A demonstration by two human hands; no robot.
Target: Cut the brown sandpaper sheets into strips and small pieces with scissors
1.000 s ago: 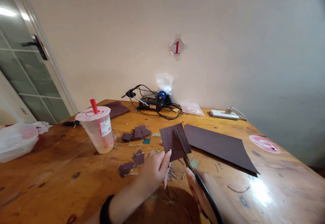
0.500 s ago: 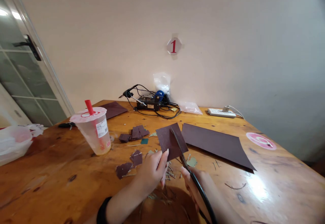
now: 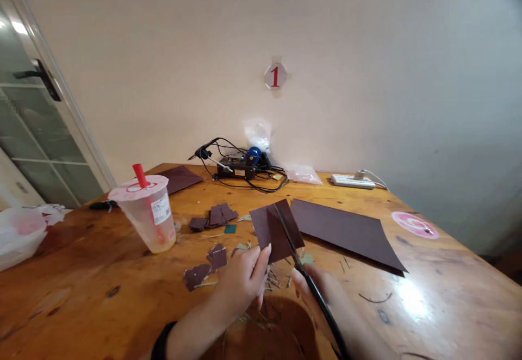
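Note:
A dark brown sheet piece (image 3: 267, 229), roughly square, is pinched by its lower edge in my left hand (image 3: 247, 270), thumb on top. My right hand (image 3: 322, 289) is closed around the handles of black scissors (image 3: 304, 273). Their blade lies across the right part of the piece, pointing up and away; I cannot tell how far the lower blade is under it. Below the hands lie several thin offcut strips (image 3: 272, 281). Small cut brown pieces (image 3: 220, 214) form a pile beyond my left hand, and other brown scraps (image 3: 197, 275) lie nearer.
A large brown sheet (image 3: 346, 232) lies to the right, another (image 3: 179, 178) at the back left. A plastic cup with a red straw (image 3: 142, 213) stands left. At the back are a black device with cables (image 3: 236, 168) and a power strip (image 3: 353, 180).
The view has shifted slightly. Both hands keep their grip, and the scissors stay across the brown piece, whose right part appears tilted a little differently from the rest.

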